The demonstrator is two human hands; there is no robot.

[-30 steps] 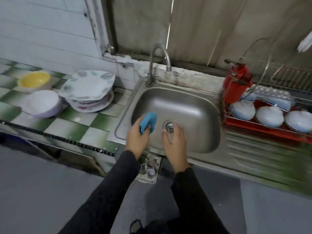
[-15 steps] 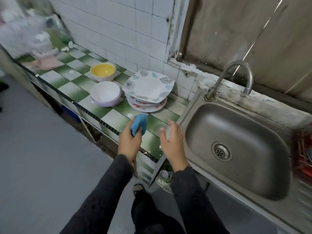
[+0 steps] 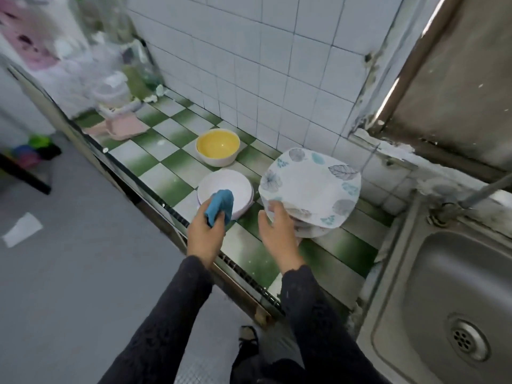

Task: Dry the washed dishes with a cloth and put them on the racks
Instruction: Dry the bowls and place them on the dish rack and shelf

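A home kitchen: a steel sink at lower right, white wall tiles across the top, and a green-and-white checked counter carrying stacked plates and 2 bowls mid-frame.

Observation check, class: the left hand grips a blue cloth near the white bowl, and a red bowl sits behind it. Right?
No. The head view shows the bowl behind the white bowl is yellow, not red. The left hand does grip the blue cloth.
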